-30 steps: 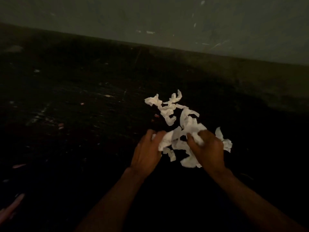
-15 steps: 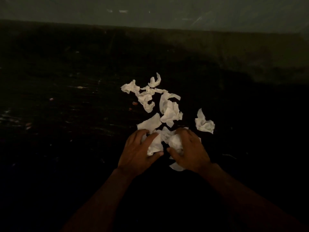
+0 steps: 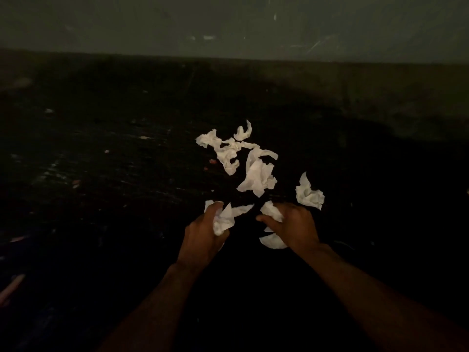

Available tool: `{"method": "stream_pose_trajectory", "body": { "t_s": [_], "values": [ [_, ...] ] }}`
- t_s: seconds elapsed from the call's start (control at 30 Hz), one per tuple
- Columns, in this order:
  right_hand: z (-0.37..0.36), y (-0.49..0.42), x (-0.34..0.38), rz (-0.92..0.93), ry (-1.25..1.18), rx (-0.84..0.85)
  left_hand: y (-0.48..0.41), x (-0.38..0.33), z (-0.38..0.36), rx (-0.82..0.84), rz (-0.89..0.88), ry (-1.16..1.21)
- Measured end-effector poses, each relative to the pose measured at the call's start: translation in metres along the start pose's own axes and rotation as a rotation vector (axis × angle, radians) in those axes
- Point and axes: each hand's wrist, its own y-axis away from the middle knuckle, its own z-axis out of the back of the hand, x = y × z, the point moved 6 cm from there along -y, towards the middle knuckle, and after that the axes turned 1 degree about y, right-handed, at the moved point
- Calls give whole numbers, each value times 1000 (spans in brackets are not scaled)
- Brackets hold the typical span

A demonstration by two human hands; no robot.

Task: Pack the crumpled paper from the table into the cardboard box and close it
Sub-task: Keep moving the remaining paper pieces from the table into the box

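White crumpled paper pieces lie scattered on a dark table in dim light. My left hand grips a wad of crumpled paper in curled fingers. My right hand curls round another piece, and a further scrap shows under its palm. One loose piece lies just beyond my right hand. More pieces lie farther back. No cardboard box is in view.
A grey wall rises behind the table's far edge. Small bits of debris speckle the table's left side. A pinkish object lies at the near left edge.
Both hands have curled tighter round paper and drawn apart, lifting their wads from the pile's near end. The far pieces have not moved.
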Motion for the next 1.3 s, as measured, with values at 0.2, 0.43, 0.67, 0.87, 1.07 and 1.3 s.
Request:
{"method": "stream_pose_trajectory", "body": {
  "t_s": [0.2, 0.43, 0.67, 0.87, 1.07, 1.3],
  "values": [
    [54, 25, 18, -113, -202, -114, 28, -44, 50, -173, -156, 178],
    [163, 71, 88, 110, -143, -298, 70, -119, 93, -182, -412, 246],
    [258, 130, 101, 114, -58, -402, 108, -201, 105, -173, -665, 314],
    [340, 174, 68, -14, 83, -490, 134, -307, 88, -143, -871, 354],
    [436, 224, 13, -4, 142, -713, 140, -416, 22, -58, -967, 388],
    [538, 254, -99, -71, 236, -781, 153, -542, -70, -89, -1027, 461]
  ]
}}
